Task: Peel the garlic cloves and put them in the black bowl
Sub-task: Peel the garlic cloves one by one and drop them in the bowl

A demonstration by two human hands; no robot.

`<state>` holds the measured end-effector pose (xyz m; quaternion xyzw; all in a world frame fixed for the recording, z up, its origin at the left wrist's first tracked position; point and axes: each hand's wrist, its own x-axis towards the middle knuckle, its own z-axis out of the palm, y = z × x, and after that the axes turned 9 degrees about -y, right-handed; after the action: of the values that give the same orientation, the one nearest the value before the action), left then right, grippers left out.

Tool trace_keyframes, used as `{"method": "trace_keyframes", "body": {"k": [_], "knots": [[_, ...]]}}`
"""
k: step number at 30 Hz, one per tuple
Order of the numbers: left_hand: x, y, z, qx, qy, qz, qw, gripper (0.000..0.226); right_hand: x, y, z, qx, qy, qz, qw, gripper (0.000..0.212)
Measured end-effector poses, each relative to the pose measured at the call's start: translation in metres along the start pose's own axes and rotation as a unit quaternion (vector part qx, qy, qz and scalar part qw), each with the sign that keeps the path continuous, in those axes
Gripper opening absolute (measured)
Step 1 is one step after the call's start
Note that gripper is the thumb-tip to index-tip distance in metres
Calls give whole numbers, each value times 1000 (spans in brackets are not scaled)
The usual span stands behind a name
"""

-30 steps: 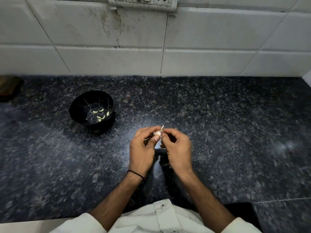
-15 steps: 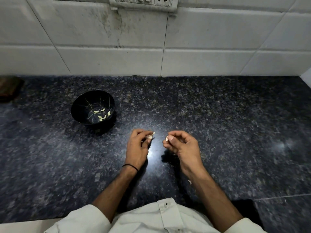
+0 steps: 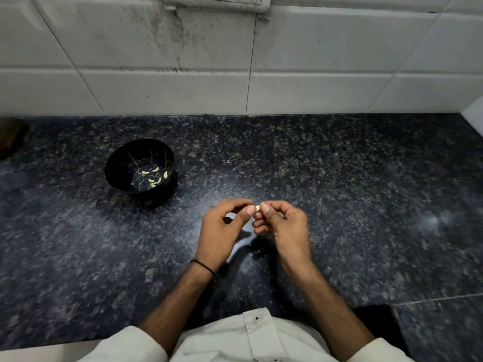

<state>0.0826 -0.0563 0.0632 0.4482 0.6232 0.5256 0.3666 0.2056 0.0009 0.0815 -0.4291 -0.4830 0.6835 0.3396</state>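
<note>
A small garlic clove point(image 3: 258, 207) shows between the fingertips of both hands above the dark granite counter. My right hand point(image 3: 283, 226) pinches it with thumb and forefinger, its other fingers curled. My left hand point(image 3: 223, 228) meets it from the left, thumb tip touching the clove, fingers curled. Most of the clove is hidden by the fingers. The black bowl point(image 3: 122, 163) stands to the upper left of my hands, with several pale peeled cloves point(image 3: 154, 177) lying in its bottom.
The speckled granite counter point(image 3: 339, 192) runs back to a white tiled wall point(image 3: 313, 61) with a switch plate point(image 3: 217, 2) at the top. A brown object point(image 3: 10, 137) sits at the far left edge. A tile seam point(image 3: 431, 299) crosses the front right.
My hands, held apart half a second ago, have come together again at the clove. The view has shifted slightly; the bowl has not moved.
</note>
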Motion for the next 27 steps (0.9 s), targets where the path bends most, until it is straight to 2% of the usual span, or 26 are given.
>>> {"method": "trace_keyframes", "body": {"k": [10, 15, 18, 21, 27], "knots": [[1, 5, 3, -35, 48, -64, 996, 11, -2, 7, 3, -101, 0, -36, 994, 12], [2, 9, 4, -107, 32, -88, 990, 11, -4, 8, 3, -256, 24, -93, 962, 16], [2, 12, 6, -136, 13, -86, 987, 12, -5, 5, 4, -307, 36, -111, 944, 18], [1, 12, 8, -137, 1, -80, 987, 13, -4, 6, 3, -330, 48, -114, 936, 17], [0, 16, 9, -179, -8, -95, 979, 15, -3, 5, 4, -304, 60, -91, 946, 18]]}}
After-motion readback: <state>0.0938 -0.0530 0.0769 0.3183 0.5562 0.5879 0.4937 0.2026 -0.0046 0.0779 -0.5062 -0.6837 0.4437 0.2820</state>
